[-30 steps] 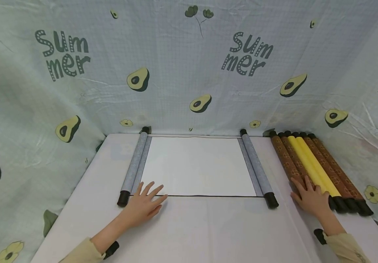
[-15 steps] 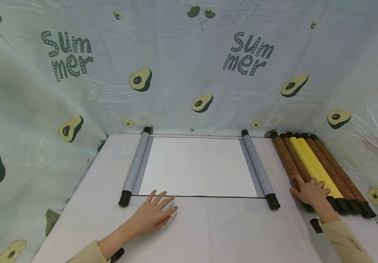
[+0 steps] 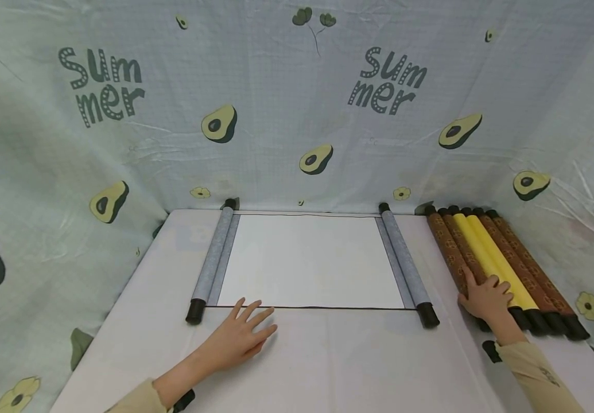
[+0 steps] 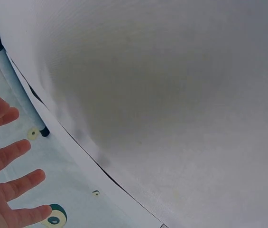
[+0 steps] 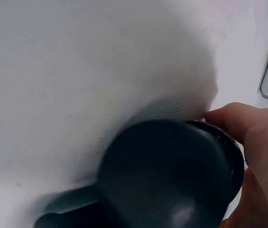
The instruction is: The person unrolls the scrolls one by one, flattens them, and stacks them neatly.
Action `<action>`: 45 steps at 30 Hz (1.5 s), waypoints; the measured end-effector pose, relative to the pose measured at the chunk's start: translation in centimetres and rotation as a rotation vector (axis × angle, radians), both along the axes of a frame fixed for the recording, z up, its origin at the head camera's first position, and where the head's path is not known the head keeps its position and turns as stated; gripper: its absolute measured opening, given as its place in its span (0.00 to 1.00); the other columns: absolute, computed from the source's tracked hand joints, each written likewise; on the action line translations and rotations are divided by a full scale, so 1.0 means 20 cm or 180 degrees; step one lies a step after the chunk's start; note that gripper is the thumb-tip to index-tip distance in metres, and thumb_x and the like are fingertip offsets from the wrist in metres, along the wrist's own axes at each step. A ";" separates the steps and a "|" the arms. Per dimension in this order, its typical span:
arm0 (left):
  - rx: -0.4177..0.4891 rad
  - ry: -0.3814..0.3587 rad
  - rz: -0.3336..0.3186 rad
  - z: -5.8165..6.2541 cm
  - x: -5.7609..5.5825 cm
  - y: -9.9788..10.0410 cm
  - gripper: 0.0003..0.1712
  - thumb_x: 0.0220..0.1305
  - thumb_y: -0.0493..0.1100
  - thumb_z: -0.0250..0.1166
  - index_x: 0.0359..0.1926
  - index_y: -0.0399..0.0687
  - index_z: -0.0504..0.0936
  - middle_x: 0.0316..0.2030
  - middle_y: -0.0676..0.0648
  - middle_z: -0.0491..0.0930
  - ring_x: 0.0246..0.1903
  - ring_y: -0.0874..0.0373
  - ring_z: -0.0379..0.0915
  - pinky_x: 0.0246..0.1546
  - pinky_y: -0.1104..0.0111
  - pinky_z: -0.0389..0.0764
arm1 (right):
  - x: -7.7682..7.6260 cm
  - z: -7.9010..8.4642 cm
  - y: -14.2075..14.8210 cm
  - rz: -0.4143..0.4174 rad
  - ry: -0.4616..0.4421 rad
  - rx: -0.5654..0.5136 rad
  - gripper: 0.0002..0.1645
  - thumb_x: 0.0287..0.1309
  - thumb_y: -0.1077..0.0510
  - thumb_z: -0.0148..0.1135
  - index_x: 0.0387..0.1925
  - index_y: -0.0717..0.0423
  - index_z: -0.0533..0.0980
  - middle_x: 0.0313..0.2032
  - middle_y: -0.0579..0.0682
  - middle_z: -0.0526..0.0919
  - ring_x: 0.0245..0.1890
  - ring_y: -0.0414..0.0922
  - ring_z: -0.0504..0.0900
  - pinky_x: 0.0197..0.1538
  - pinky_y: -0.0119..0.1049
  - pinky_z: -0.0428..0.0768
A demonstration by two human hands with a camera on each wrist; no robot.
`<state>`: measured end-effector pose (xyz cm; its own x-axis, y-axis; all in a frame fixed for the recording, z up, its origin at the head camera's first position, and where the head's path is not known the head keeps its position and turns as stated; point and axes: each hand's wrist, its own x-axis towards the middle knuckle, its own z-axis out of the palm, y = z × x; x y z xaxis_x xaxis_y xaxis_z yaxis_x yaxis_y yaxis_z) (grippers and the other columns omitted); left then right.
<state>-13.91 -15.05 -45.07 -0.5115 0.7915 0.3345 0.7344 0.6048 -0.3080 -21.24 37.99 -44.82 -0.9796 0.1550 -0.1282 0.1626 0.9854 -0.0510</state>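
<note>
Holding nothing: left hand [image 3: 235,342], fingers loose and spread, just in front of the white scroll [image 3: 309,258].
White scroll: lies flat between its grey rollers [image 3: 213,252].
Brown roll [image 3: 443,241]: right of the white scroll, its long way going from near to far.
Right hand [image 3: 486,299]: the closer hand, seems to grip the brown roll near its close end; cannot tell if it also holds the second brown roll [image 3: 464,244].
Yellow rolls [image 3: 494,252]: side by side, further right from the white scroll.

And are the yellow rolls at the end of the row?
No, the two yellow rolls lie side by side in the middle, with two brown rolls on each side.
</note>
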 end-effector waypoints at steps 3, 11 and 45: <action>-0.0019 -0.0018 0.0007 0.00 0.00 0.00 0.23 0.48 0.51 0.66 0.48 0.61 0.75 0.52 0.48 0.73 0.52 0.46 0.68 0.47 0.49 0.70 | -0.01 0.01 0.00 -0.0084 -0.0079 -0.0125 0.52 0.51 0.52 0.56 0.64 0.72 0.37 0.43 0.88 0.47 0.43 0.83 0.47 0.40 0.70 0.60; 0.0021 0.0030 -0.0067 -0.01 0.00 -0.02 0.22 0.47 0.50 0.66 0.46 0.60 0.75 0.51 0.48 0.74 0.50 0.46 0.68 0.46 0.48 0.70 | -0.01 0.03 -0.01 0.0140 -0.0102 -0.0359 0.51 0.46 0.50 0.60 0.59 0.77 0.45 0.40 0.86 0.48 0.37 0.79 0.53 0.28 0.58 0.68; 0.0142 -0.0046 -0.0072 -0.01 0.00 -0.05 0.15 0.56 0.55 0.58 0.46 0.62 0.78 0.51 0.49 0.74 0.51 0.47 0.69 0.48 0.46 0.68 | 0.07 0.05 -0.14 0.0174 0.0841 -0.0414 0.40 0.44 0.51 0.59 0.58 0.63 0.58 0.47 0.83 0.58 0.42 0.80 0.56 0.29 0.68 0.62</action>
